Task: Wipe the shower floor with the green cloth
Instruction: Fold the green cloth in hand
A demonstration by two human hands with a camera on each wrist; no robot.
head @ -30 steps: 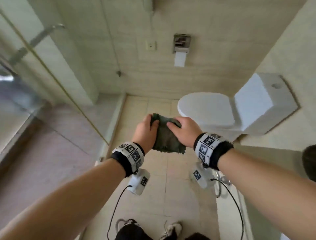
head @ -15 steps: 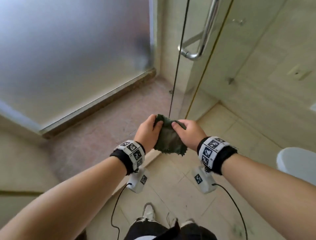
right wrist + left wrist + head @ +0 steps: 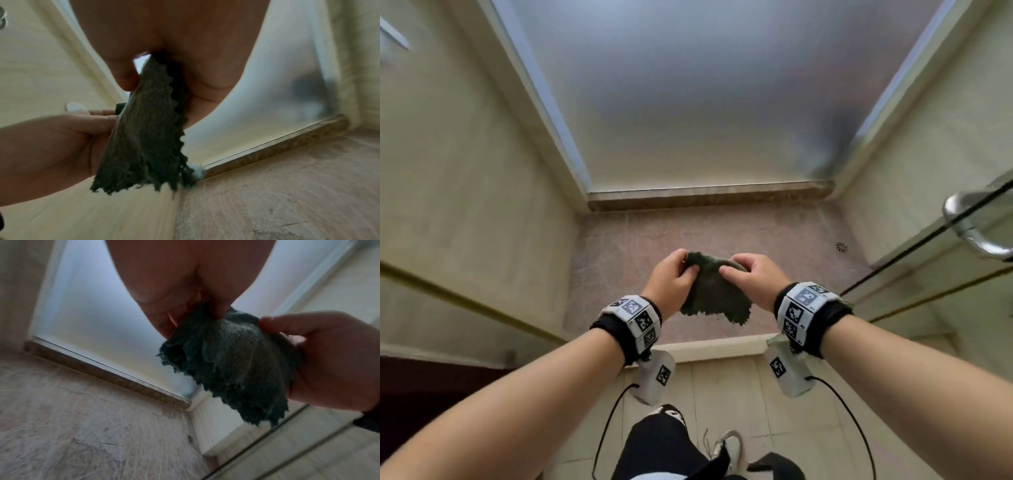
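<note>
From the head view, the left hand [image 3: 669, 279] and right hand [image 3: 751, 279] pinch the top edge of the green cloth [image 3: 710, 294], held in the air above the near edge of the shower floor [image 3: 626, 246], apparently to arrange it before wiping. The left wrist view shows the cloth hanging bunched, clear of the floor. In the right wrist view, thumb and fingers [image 3: 125, 79] pinch its upper corner.

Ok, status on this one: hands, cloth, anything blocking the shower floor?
Left hand and right hand both pinch the green cloth by its top edge. Cloth hangs in the air, off the shower floor. Nothing in the way; glass door at right.
</note>
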